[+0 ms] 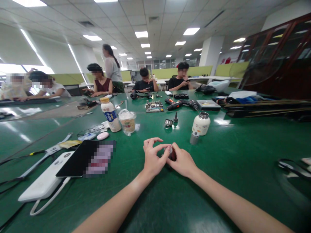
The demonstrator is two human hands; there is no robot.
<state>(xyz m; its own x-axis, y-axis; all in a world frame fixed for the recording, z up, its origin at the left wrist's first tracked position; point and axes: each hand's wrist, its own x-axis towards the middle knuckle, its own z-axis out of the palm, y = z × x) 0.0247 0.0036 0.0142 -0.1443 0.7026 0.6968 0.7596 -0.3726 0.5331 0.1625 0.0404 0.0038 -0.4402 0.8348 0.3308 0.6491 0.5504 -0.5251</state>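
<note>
Between my two hands, low over the green table, is a small round grey piece [170,150] with a dark reddish side, mostly hidden by fingers. My left hand [155,156] pinches it with thumb and index finger, the other fingers bent and raised. From the other side, the fingers of my right hand [182,159] close around it. To the right stands a cream bottle [201,123] with its steel mouth uncovered, a grey cylindrical cup [194,138] in front of it. Beyond my hands are a metallic ring-shaped part [168,123] and a dark stopper-like piece [175,118].
Left are a white power bank [46,178] with a cable, a dark phone or tablet [75,158], a drink bottle [110,115] and a plastic cup [127,123]. Farther back lie a circuit board [155,106] and power drills [174,105]. Several people sit around the green table [238,155].
</note>
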